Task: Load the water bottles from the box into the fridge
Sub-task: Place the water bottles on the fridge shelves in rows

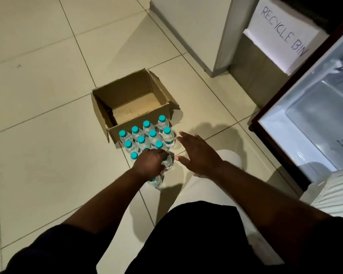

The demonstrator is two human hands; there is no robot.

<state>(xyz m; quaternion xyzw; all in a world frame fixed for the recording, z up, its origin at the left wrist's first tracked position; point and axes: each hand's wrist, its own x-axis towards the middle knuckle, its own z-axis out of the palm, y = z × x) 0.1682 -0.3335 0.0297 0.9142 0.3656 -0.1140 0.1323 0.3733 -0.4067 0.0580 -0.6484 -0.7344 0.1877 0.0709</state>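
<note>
Beige floor tiles [38, 95] carry an open cardboard box [127, 88], with the water bottles [152, 135] standing upright on the floor, clustered against its near wall. Left grip [150, 164] is curled over the top of one bottle [167, 163] at the cluster's near edge. Right grip [198, 153] hovers beside the cluster, fingers spread wide and holding nothing, and the open fridge [313, 119] stands at far right.

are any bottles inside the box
No, the box shows only its bare cardboard bottom, and the bottles stand on the floor in front of it.
</note>
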